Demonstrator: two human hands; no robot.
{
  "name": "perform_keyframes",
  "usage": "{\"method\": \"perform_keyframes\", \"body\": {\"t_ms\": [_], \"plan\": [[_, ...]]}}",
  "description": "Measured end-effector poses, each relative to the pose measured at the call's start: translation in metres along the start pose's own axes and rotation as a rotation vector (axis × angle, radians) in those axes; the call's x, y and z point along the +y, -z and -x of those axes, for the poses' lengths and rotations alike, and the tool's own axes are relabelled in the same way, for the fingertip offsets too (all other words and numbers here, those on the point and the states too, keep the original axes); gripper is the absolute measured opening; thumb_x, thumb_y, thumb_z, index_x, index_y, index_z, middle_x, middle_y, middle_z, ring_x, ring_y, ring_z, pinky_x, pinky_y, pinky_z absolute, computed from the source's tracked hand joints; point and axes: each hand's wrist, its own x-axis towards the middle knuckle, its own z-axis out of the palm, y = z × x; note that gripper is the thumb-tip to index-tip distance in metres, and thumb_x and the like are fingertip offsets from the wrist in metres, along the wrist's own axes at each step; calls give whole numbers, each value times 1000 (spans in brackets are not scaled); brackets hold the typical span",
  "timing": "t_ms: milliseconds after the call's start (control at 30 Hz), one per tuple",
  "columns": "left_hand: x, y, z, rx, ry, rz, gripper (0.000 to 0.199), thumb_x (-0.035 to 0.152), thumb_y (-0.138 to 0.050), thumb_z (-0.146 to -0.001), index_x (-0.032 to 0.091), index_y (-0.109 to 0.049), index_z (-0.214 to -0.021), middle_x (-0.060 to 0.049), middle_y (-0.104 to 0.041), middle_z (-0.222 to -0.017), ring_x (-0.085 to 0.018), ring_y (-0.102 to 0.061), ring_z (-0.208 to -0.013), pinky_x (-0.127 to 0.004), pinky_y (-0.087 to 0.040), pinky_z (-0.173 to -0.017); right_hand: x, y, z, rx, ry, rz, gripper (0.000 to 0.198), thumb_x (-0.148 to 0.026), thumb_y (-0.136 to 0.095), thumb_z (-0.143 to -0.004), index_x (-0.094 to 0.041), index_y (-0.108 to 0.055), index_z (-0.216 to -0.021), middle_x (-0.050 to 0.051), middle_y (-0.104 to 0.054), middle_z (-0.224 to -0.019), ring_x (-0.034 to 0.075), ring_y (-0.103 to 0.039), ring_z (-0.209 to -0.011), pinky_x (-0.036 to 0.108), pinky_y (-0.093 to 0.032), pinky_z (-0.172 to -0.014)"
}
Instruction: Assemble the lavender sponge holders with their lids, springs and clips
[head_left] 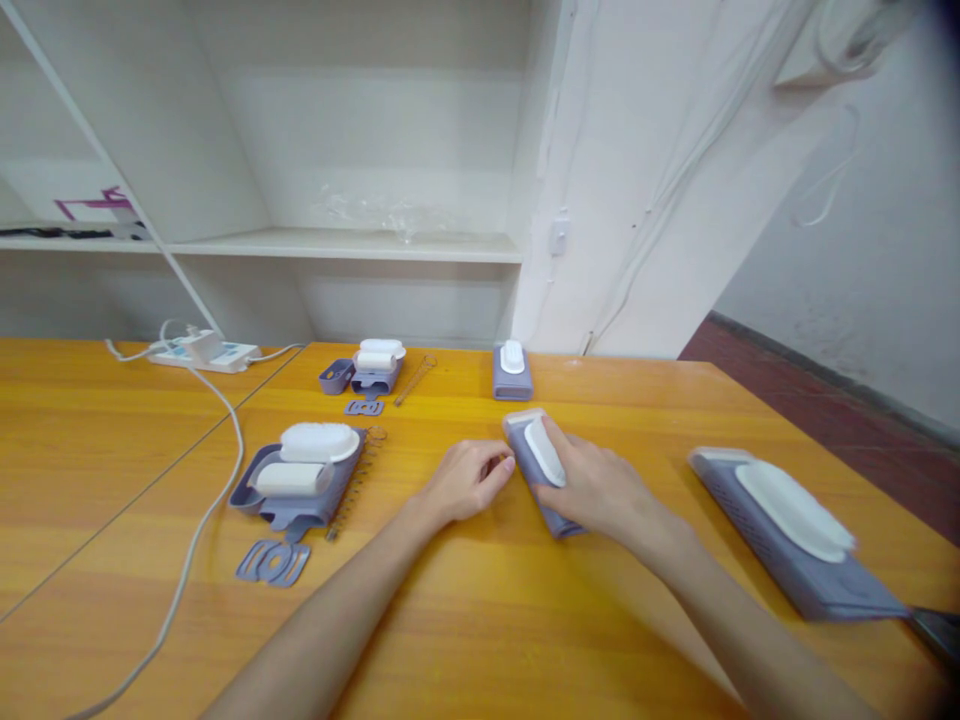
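Mid-frame: my right hand [589,482] clamped across the purple case [537,477] and white brush [545,453], presumably steadying both. Left hand [466,482] curled by the case's left edge; whether its fingertips meet, can't tell. Sliding room toward lower centre; table [480,630] edge slants down frame right.

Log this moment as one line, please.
right hand: grasping purple-white unit | left hand: beside it, contact unclear | table, right side: similar unit
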Motion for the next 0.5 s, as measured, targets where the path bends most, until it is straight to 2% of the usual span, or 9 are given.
{"method": "perform_keyframes", "body": {"t_ms": [133, 267, 367, 500], "plan": [[-1, 0, 0, -6, 13, -33, 30, 36, -36, -90, 18, -61, -86, 0, -57, -65, -13, -50, -60, -23, -34, -60, 15, 2, -6, -55, -73, 47, 67, -32, -61, -68, -19, -41, -130, 12, -69, -84, 28, -65, -66, 30, -36, -52], [-1, 1, 1, -8, 25, -41, 30, 36, -36, -90, 19, -61, -88, 0, -58, -65, -13, -50, -59, -23, -33, -59, 43, -4, -17, -12, -152, 66, 66, -38, -63, -70, -17, -44, -129, 13, -68, -81, 29, -65, -70, 33, -40, -57], [-1, 1, 1, -5, 29, -42, 29, 35, -36, -90, 19, -61, -88, 0, -57, -65, -12, -49, -58, -23, -33, -59, 62, -11, -23, 90, -280, 115, 58, -44, -60, -76, -16, -48, -125, 15, -66, -87, 30, -63, -76, 36, -43, -61], [-1, 0, 1, 3, 32, -40, 29, 36, -37, -89, 18, -60, -86, 1, -56, -64, -12, -49, -57, -23, -32, -58, 75, -23, -24, 314, -354, 196, 35, -37, -48, -87, -19, -55, -116, 18, -59, -107, 30, -59, -89, 37, -45, -63]]}}
